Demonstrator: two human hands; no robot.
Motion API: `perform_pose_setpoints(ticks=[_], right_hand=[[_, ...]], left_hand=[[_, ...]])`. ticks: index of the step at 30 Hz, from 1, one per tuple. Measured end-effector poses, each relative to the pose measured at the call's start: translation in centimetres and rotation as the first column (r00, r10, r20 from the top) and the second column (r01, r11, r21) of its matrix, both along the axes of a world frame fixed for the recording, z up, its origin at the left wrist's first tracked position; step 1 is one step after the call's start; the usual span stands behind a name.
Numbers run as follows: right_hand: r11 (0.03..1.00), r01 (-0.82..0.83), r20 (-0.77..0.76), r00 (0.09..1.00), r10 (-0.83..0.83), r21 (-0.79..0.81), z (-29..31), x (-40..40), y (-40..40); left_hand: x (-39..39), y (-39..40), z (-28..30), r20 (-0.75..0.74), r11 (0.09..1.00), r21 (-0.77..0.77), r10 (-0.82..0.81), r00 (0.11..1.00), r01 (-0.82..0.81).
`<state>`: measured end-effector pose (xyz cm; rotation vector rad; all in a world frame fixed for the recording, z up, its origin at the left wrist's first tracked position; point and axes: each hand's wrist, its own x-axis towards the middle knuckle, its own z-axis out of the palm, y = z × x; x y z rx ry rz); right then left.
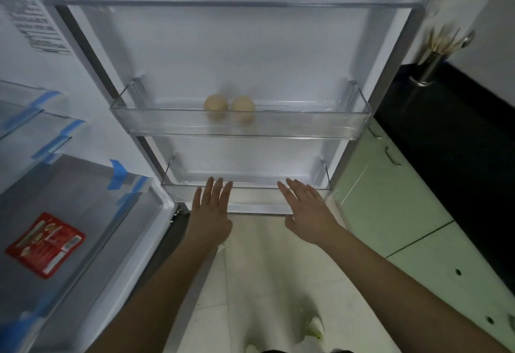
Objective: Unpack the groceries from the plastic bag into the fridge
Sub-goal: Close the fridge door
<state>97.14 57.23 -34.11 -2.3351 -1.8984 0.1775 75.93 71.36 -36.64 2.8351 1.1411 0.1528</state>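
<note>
The left hand is spread flat with straight fingers and holds nothing; its fingertips reach the front lip of the lower door bin. The right hand is likewise wide and holds nothing, fingers straight and angled up-left toward the same lip, near the bin's right end. Whether either hand actually touches the clear plastic cannot be told. Both forearms run up from the bottom of the view, with bare floor between them below the bin.

The lower door bin is a long clear tray, its long axis running left to right across the fridge door. Above the lower door bin sits the upper door bin, parallel to it, with 2 eggs side by side, touching or nearly so, left of its middle; the rest of that tray is open to either side.

Left of the lower door bin is the fridge's drawer, edged with blue tape, and on it lies a red packet, flat, its long axis tilted up to the right. Right of the lower door bin stand green cabinets under a dark surface carrying a metal utensil holder.
</note>
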Motion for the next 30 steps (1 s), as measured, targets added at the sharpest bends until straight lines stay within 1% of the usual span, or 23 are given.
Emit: perform_pose_setpoints(ticks=[3,6,9,11,13,15,18,21,23,25,28,30], right_hand=[[0.995,0.061,0.022,0.998,-0.063,0.082,0.0,-0.2,-2.9],[0.981,0.095,0.047,0.993,-0.105,0.168,-0.4,0.2,-6.0],[0.982,0.006,0.075,0.997,-0.02,0.187,-0.6,-0.2,-7.9],[0.984,-0.033,0.046,0.999,0.025,0.178,-0.7,-0.7,-8.6],[0.983,-0.067,-0.013,0.997,0.07,0.169,-0.8,-1.3,-9.2],[0.977,-0.117,-0.065,0.989,0.131,0.176,-0.6,-1.6,-10.2],[0.954,-0.188,-0.077,0.974,0.211,0.236,0.4,-1.0,-12.3],[0.939,-0.182,-0.076,0.974,0.212,0.292,1.5,0.8,-14.6],[0.938,-0.151,-0.094,0.977,0.189,0.313,2.1,2.3,-16.1],[0.934,-0.143,-0.086,0.98,0.18,0.327,2.5,3.6,-17.4],[0.93,-0.156,-0.075,0.979,0.191,0.334,2.8,5.0,-18.7],[0.939,-0.144,-0.088,0.98,0.18,0.313,2.6,5.3,-19.5]], left_hand=[[-1.5,-0.1,0.5,-0.006,1.0,-0.024,-0.019,1.0,0.019],[-2.8,-0.3,0.5,0.046,0.999,-0.049,-0.014,0.999,0.016],[-3.0,-2.0,0.7,0.107,0.998,-0.036,0.053,0.993,-0.05],[-2.6,-4.6,0.7,0.121,0.996,-0.058,0.078,0.99,-0.072],[-1.9,-7.9,0.7,0.131,0.994,-0.088,0.07,0.989,-0.059],[-1.0,-11.0,0.8,0.138,0.995,-0.086,0.056,0.989,-0.044],[0.4,-14.9,1.3,0.146,0.997,-0.069,0.047,0.988,-0.037],[1.9,-18.2,2.2,0.182,0.999,-0.036,0.016,0.983,-0.01],[3.3,-20.2,2.2,0.152,1.0,-0.026,0.018,0.988,-0.015],[4.6,-22.0,2.0,0.105,0.997,-0.054,0.054,0.993,-0.049],[5.1,-24.0,1.6,0.036,0.979,-0.141,0.154,0.987,-0.147],[4.6,-24.6,1.8,0.075,0.969,-0.154,0.208,0.975,-0.195]])
